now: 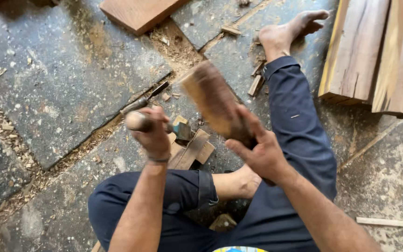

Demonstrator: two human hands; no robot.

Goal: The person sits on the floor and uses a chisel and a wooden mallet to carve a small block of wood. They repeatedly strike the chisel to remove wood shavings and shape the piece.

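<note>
Head view is showing my left hand wrapping its fingers tight around a chisel, its tip sitting on the small wood pieces on the stone floor. My right hand is gripping a blurred wooden mallet. I'm judging a glancing blow could be hitting my knuckles, or skidding the blade toward my bare foot just beside it.

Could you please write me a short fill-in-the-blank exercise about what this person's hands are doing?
The right hand swings a wooden ____.
The left hand grips a chisel by its ____.
The chisel's tip meets small wood blocks lying on the stone ____.

Missing words: mallet; handle; floor
</note>
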